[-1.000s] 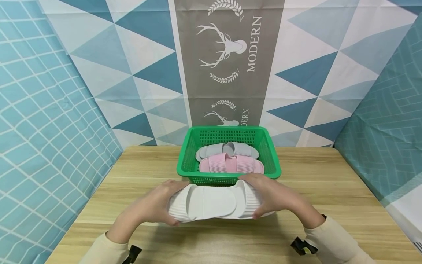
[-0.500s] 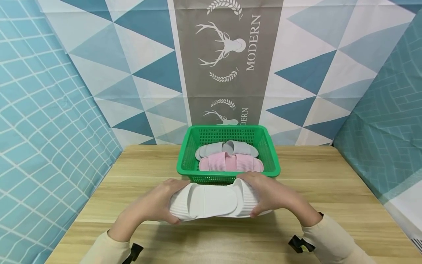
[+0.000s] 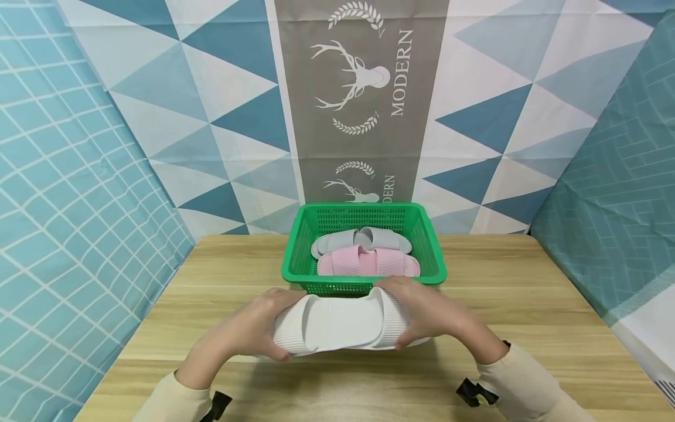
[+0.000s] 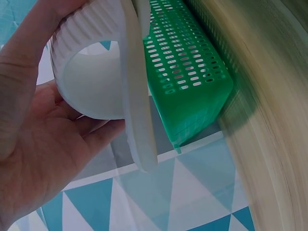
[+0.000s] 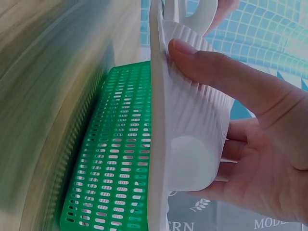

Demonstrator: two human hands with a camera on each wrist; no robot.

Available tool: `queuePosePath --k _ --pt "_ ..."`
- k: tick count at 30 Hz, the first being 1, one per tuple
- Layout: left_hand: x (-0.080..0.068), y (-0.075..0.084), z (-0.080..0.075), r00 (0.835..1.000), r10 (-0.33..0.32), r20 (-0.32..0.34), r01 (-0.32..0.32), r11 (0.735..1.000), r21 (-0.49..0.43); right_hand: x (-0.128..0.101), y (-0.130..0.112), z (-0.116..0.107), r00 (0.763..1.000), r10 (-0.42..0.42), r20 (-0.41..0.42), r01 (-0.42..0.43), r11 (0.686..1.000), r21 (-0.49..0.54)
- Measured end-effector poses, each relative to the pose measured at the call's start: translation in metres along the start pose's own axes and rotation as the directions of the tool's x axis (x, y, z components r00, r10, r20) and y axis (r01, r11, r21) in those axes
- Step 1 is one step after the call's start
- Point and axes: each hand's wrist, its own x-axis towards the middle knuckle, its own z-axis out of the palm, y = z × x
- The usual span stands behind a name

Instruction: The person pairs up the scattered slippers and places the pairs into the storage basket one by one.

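A pair of white slippers (image 3: 343, 323), one overlapping the other end to end, is held above the table in front of the basket. My left hand (image 3: 263, 325) grips the ribbed strap at the left end; in the left wrist view its thumb and fingers wrap that strap (image 4: 89, 29). At the right end my right hand (image 3: 422, 310) holds the other ribbed strap (image 5: 197, 91), thumb on one side and fingers on the other. Behind them stands a green basket (image 3: 364, 280) containing a pink pair of slippers (image 3: 369, 262) at the front and a grey pair (image 3: 343, 240) behind it.
The wooden table (image 3: 506, 293) extends on both sides of the basket. A patterned cloth wall (image 3: 364, 146) rises directly behind it. Blue tile-print cloth (image 3: 79, 205) hangs at the left and teal cloth (image 3: 612, 205) at the right.
Both hands keep their hold on the white slippers, which stay at nearly the same spot before the basket. The head view shifts very slightly.
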Motion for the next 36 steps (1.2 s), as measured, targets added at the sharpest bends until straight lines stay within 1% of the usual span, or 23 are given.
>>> queuePosePath --k 9,19,25,32,36 --pt "0.0 0.002 0.001 1.0 -0.014 0.026 0.014 1.0 -0.015 0.003 -0.004 0.003 1.0 0.024 0.006 -0.024 1.0 0.006" --pt "0.0 0.002 0.002 0.999 -0.024 0.03 0.025 0.999 -0.031 0.006 -0.007 0.005 1.0 0.023 0.0 -0.023 1.0 0.005" --pt "0.002 0.003 0.002 0.999 -0.018 0.029 0.019 0.999 -0.029 0.008 -0.011 0.006 1.0 0.017 0.013 -0.017 1.0 0.014" --pt "0.006 0.006 0.003 1.0 0.002 0.026 -0.002 1.0 -0.016 0.009 -0.013 0.007 0.999 0.019 0.029 -0.02 0.999 0.043" --pt "0.006 0.007 0.003 1.0 -0.006 0.031 0.006 1.0 -0.005 0.009 -0.013 0.008 0.999 0.023 0.024 -0.024 0.998 0.056"
